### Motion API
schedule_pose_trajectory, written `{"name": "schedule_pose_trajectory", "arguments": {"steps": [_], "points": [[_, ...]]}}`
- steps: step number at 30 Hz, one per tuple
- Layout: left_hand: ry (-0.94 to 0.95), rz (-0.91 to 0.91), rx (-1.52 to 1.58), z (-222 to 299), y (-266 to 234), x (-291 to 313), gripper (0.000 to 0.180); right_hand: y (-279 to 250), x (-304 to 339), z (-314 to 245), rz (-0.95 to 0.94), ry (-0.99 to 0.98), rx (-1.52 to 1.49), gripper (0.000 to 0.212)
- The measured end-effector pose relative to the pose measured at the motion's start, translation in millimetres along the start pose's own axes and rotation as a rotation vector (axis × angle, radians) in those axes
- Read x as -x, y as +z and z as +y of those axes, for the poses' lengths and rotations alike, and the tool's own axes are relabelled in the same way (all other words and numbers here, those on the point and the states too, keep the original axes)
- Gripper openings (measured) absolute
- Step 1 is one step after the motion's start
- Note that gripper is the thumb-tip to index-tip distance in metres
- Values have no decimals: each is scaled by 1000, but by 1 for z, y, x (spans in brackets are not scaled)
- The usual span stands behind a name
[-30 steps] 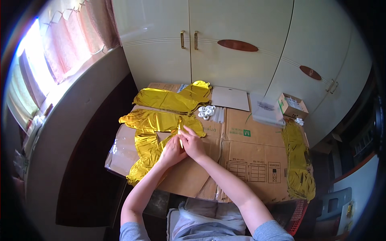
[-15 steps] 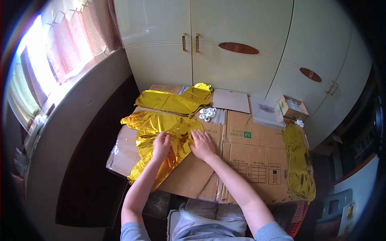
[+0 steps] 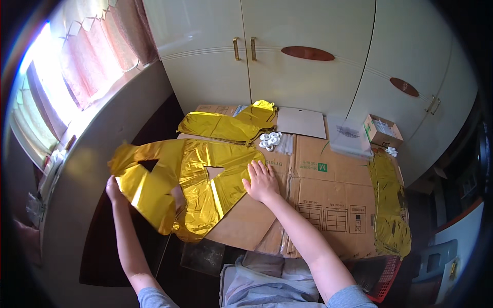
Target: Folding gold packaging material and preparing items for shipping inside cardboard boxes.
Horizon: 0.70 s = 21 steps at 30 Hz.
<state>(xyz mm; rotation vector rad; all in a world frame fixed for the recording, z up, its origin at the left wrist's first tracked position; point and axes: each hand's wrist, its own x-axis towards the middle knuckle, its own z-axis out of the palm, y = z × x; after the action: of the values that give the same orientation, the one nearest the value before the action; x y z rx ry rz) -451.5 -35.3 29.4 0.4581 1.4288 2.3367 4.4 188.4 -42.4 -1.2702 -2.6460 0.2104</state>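
Taking the middle of your view as the clock's centre, the bench (image 3: 246, 220) under a brown cardboard sheet (image 3: 336, 177) runs up to cream cabinets (image 3: 308, 25) at 12 o'clock, with a pinkish curtain (image 3: 87, 56) at 10. Another gold foil stack (image 3: 218, 126) lies at 11, just beyond your working piece, and a cluster of white rings (image 3: 269, 140) with clear sticks (image 3: 286, 145) sits at about 2, close to that piece's upper right corner. Past them lies a pale flat board (image 3: 301, 123), and a dark gold foil strip (image 3: 389, 203) lies between 3 and 4 along the bench's right side. Your gold foil piece (image 3: 205, 195), with triangular gaps in it, spreads from near the centre out to 9, its left part reaching past the bench edge. At its far left, between 8 and 9, your left hand (image 3: 114, 187) is closed on the margin, its fingers partly hidden; your right hand (image 3: 263, 182), just below centre, rests palm down, fingers extended, against the foil's right edge, gripping nothing. Near 3, an open carton (image 3: 382, 131) holds whitish slim items; between 4 and 5 stands a red basket (image 3: 387, 277), its contents unclear.
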Motion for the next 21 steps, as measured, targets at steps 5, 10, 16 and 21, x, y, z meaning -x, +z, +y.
{"name": "schedule_pose_trajectory", "arguments": {"steps": [5, 10, 16, 21], "points": [[189, -186, 105, 79, -86, -25, 35, 3, -1, -4, 42, -28, -6, 65], [574, 229, -300, 148, -49, 24, 30, 4, -2, -6, 40, -36, -40, 66], [835, 3, -1149, 107, 97, 139, 29, -4, 12, -12, 345, -170, -242, 71], [969, -663, -1113, 22, 181, 250, 13, -37, 73, -53, -423, -262, -1775, 74]]}}
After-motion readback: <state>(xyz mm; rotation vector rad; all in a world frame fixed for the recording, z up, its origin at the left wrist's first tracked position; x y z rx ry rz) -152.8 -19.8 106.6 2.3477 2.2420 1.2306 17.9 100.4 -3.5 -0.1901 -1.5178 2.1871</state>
